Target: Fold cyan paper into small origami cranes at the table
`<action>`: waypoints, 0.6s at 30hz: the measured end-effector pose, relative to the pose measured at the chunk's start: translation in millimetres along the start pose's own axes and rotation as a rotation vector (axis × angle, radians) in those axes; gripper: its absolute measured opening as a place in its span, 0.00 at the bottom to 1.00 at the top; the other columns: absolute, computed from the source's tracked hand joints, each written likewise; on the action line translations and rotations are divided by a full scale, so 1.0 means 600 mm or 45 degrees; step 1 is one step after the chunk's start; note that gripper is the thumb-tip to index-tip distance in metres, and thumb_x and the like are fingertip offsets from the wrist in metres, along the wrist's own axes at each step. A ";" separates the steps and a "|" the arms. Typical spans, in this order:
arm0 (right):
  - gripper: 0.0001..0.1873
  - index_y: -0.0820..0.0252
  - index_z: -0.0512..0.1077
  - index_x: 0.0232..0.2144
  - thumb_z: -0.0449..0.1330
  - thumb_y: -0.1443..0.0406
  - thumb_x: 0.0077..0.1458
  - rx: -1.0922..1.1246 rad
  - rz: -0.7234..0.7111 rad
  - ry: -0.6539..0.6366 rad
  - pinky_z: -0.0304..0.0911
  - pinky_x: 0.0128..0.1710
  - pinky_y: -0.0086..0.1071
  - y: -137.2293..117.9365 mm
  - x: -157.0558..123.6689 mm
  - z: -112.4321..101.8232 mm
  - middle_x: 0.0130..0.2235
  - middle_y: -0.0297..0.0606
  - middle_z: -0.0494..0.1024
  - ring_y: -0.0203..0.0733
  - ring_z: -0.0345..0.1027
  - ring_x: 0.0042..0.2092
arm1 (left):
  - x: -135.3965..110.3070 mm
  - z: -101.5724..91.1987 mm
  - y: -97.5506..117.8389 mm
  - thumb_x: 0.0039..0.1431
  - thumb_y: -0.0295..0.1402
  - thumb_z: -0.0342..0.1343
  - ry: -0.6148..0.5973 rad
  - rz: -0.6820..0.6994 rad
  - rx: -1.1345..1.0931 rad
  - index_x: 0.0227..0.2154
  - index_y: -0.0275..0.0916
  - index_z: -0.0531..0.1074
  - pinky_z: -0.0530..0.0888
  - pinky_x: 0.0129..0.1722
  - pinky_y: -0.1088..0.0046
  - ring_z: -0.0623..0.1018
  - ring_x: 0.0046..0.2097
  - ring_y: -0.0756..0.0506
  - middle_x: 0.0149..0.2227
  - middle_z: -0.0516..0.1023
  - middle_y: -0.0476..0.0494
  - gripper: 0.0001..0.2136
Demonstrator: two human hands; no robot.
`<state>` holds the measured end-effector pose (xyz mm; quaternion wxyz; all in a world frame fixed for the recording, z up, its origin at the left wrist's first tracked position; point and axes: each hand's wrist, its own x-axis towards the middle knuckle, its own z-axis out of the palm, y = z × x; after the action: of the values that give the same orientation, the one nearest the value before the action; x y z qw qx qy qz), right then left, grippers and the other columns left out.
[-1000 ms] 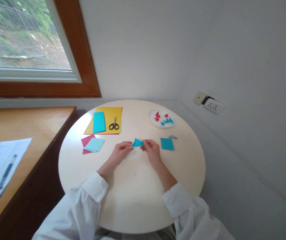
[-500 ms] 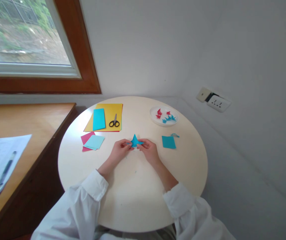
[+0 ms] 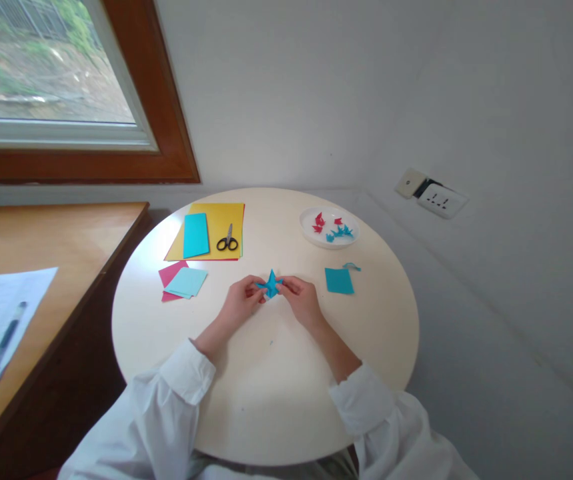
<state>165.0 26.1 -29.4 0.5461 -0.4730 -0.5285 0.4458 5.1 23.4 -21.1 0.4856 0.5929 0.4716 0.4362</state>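
Note:
A small folded blue paper (image 3: pixel 271 285), with a point standing up, is held between my two hands over the middle of the round table (image 3: pixel 266 400). My left hand (image 3: pixel 244 297) pinches its left side. On the opposite side, my right hand (image 3: pixel 301 299) grips it between thumb and fingers. The fingertips hide parts of the folds. To the right of my right hand lies a teal paper square (image 3: pixel 339 281), with a thin curled teal strip (image 3: pixel 351 267) just behind it. Pale blue squares (image 3: pixel 187 283) rest over pink paper (image 3: pixel 171 272) left of my left hand.
Scissors (image 3: pixel 227 241) and a blue paper rectangle (image 3: pixel 196 235) lie on yellow sheets (image 3: pixel 222 215) at the back left. A white dish (image 3: pixel 309 237) at the back right holds small red and blue folded papers. Left is a wooden desk (image 3: pixel 91 223) with written pages and a pen (image 3: pixel 7 337).
The blue paper's shape between my fingers has narrowed, and its lower point shows more. Both hands remain in nearly the same place. The camera view has shifted slightly.

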 end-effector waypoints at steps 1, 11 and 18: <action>0.11 0.60 0.76 0.30 0.61 0.61 0.43 -0.010 -0.009 -0.009 0.67 0.34 0.35 -0.001 0.001 -0.001 0.29 0.37 0.79 0.40 0.71 0.30 | 0.001 0.000 0.000 0.49 0.39 0.59 -0.002 -0.002 0.007 0.31 0.36 0.71 0.66 0.23 0.76 0.72 0.23 0.50 0.19 0.71 0.51 0.11; 0.08 0.56 0.78 0.25 0.64 0.59 0.43 -0.121 -0.139 -0.030 0.66 0.34 0.33 0.007 0.001 -0.005 0.37 0.41 0.73 0.42 0.68 0.40 | 0.005 0.000 -0.004 0.50 0.41 0.56 -0.052 0.015 0.014 0.29 0.35 0.76 0.57 0.19 0.78 0.63 0.19 0.54 0.19 0.70 0.50 0.13; 0.05 0.55 0.78 0.26 0.61 0.63 0.46 -0.185 -0.217 -0.039 0.64 0.40 0.36 -0.002 -0.004 -0.003 0.34 0.39 0.75 0.41 0.68 0.39 | 0.006 -0.004 -0.002 0.50 0.39 0.58 -0.025 0.118 0.017 0.30 0.39 0.79 0.67 0.29 0.74 0.72 0.30 0.48 0.28 0.77 0.45 0.10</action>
<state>166.5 23.5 -28.5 0.5382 -0.4576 -0.6061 0.3655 3.5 27.6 -21.6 0.4654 0.6216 0.4419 0.4491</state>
